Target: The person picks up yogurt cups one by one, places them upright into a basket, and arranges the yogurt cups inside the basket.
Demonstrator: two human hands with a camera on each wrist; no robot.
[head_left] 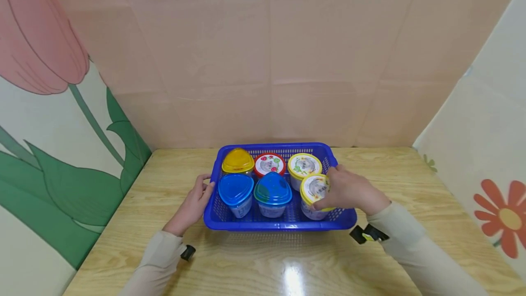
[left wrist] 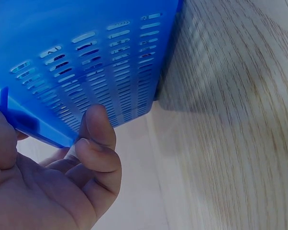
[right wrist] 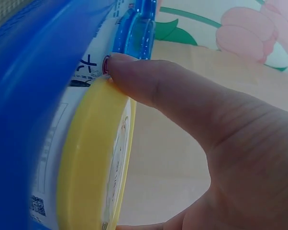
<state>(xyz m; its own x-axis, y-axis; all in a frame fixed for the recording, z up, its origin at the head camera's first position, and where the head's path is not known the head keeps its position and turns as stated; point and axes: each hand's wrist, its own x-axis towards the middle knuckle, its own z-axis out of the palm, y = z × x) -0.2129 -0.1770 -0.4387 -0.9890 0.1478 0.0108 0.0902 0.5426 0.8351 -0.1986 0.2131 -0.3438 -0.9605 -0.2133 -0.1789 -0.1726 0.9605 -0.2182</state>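
A blue plastic basket [head_left: 283, 226] sits on the table with several lidded tubs in it. My left hand [head_left: 193, 205] holds the basket's left rim; in the left wrist view its fingers [left wrist: 100, 158] curl beneath that rim, beside the slotted wall. My right hand [head_left: 349, 189] reaches over the right side and grips the front right tub [head_left: 311, 209], which has a round yellow lid. In the right wrist view the thumb [right wrist: 149, 81] lies at the edge of that yellow lid [right wrist: 89, 158]; the far fingers are mostly hidden.
Behind the gripped tub stands another yellow-lidded tub [head_left: 304, 164]. A red-lidded tub [head_left: 269, 163] and a tub with a clear yellow lid [head_left: 237, 161] fill the back row. Two blue-lidded tubs, one left [head_left: 236, 189] and one middle [head_left: 273, 189], stand in front. A papered wall [head_left: 263, 81] rises behind.
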